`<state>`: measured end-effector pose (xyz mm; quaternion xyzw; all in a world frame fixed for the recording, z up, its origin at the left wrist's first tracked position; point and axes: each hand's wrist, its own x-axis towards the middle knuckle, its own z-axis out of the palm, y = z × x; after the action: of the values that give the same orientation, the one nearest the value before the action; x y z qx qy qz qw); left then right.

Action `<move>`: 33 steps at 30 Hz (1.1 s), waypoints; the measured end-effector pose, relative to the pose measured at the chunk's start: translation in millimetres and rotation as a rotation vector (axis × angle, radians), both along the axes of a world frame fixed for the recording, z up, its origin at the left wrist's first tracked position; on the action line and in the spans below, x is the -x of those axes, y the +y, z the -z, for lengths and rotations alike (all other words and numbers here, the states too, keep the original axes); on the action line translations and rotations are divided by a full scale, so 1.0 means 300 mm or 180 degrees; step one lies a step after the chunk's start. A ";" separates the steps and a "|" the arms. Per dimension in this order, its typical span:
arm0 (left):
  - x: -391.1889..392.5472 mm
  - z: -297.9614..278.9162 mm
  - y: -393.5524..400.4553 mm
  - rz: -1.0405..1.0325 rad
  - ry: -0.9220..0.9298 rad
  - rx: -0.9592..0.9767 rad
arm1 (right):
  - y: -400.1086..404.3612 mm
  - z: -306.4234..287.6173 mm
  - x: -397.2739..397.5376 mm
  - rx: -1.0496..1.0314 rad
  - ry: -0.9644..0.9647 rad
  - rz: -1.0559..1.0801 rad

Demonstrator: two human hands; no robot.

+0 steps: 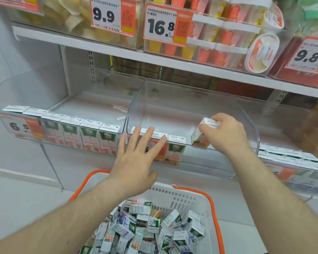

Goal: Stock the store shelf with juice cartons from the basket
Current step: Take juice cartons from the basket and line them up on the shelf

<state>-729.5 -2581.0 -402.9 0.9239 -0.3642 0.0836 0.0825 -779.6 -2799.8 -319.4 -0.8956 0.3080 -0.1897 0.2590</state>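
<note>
My right hand (226, 133) grips a small juice carton (203, 132), tilted, inside the middle clear shelf bin (209, 162), to the right of the cartons standing there. My left hand (136, 154) is spread with straight fingers, its fingertips at the tops of the standing cartons (175, 149) along the bin's front. The left bin holds a row of several upright cartons (88, 138). Below, a white basket with orange handles (212, 204) is piled with loose juice cartons (149, 230).
An upper shelf (117, 50) carries clear bins of cups and snacks with price tags 9.9, 16.8 and 9.8. More cartons fill a bin at the right (290, 156). A loose straw (121, 118) lies on the shelf floor behind the left row.
</note>
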 end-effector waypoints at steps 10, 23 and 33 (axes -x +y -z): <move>-0.011 0.043 -0.018 0.0019 0.0043 0.0361 | -0.021 0.031 -0.072 -0.0546 0.1093 -0.0667; -0.004 0.027 -0.026 -0.0103 0.0201 0.0212 | -0.028 0.034 -0.076 -0.0070 0.1730 -0.1415; 0.017 0.003 -0.019 -0.0062 0.0316 0.0552 | 0.057 0.067 -0.042 0.1448 0.1821 -0.1006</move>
<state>-734.5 -2586.8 -403.8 0.9198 -0.3420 0.0698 0.1793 -767.1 -2782.8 -339.6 -0.9831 0.1762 0.0463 -0.0163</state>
